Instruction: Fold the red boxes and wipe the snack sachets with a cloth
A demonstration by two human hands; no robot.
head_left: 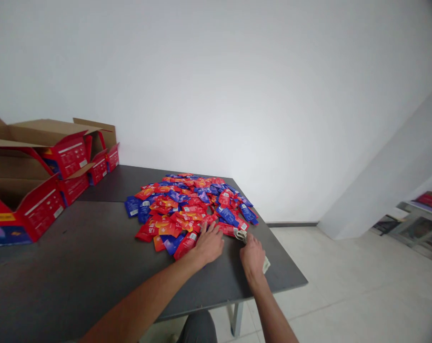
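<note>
**Red, orange and blue sachets [194, 208] heaped on the dark bench [94, 267]**

We take the heap as the centre of our clock face. At its five o'clock edge our left hand [209, 244] lies with its fingers spread, the fingertips among the red sachets; a red sachet [185, 245] with a pale label lies just beside it. At four o'clock our right hand [253, 253] is low over the bench, narrow, its fingers curled over a pale object [241, 235]. One end of this shows beyond the fingertips, near the heap, and pale material shows past the other side of the hand too; we cannot tell what it is or how firmly it is gripped.

The heap spreads over the bench towards twelve o'clock, the sachets overlapping at all angles, with blue ones at its nine o'clock and three o'clock edges.

Well apart, at nine to ten o'clock, we see red cardboard cartons [73, 155] with their flaps up. The white wall [266, 105] rises at twelve o'clock, and pale floor [337, 267] runs off at three to four o'clock. A bench leg [237, 320] shows at five o'clock.
</note>
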